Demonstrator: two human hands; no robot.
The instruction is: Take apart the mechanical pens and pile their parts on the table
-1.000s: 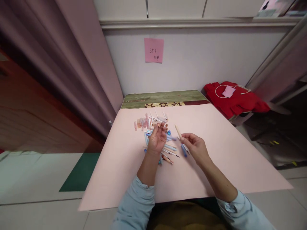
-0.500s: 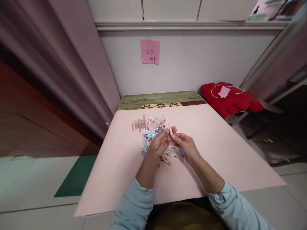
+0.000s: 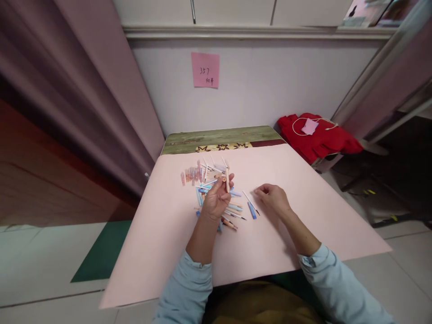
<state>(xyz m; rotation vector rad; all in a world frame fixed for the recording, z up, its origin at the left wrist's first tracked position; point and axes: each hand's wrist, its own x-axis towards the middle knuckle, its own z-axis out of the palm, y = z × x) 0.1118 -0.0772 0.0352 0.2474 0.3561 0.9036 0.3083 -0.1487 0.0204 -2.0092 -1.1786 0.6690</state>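
Note:
Two peach pen parts are in my left hand (image 3: 218, 200), above the middle of the table. One is a slim barrel (image 3: 227, 181) standing upright against the fingers; the other is a short round-ended piece (image 3: 223, 179) by the thumb. Off to the right, my right hand (image 3: 274, 197) hovers with thumb and fingertips pressed together; whether anything small is between them is hidden. Just left of it lie a white pen refill (image 3: 249, 200) with a dark tip and a blue pen part (image 3: 251, 210). Blue and peach pen parts (image 3: 233, 208) lie heaped beneath and around my left hand.
Clear pinkish tubes (image 3: 192, 174) lie in a row at the heap's left. Several white refills (image 3: 213, 168) are scattered behind it. A pink sheet (image 3: 151, 252) covers most of the table. Red cloth (image 3: 303, 139) with a white cable sits beyond the table's right side.
My right hand has let go of the peach barrel and moved right, away from my left hand. The barrel now stays in my left hand. The refill beside the blue part has come into sight.

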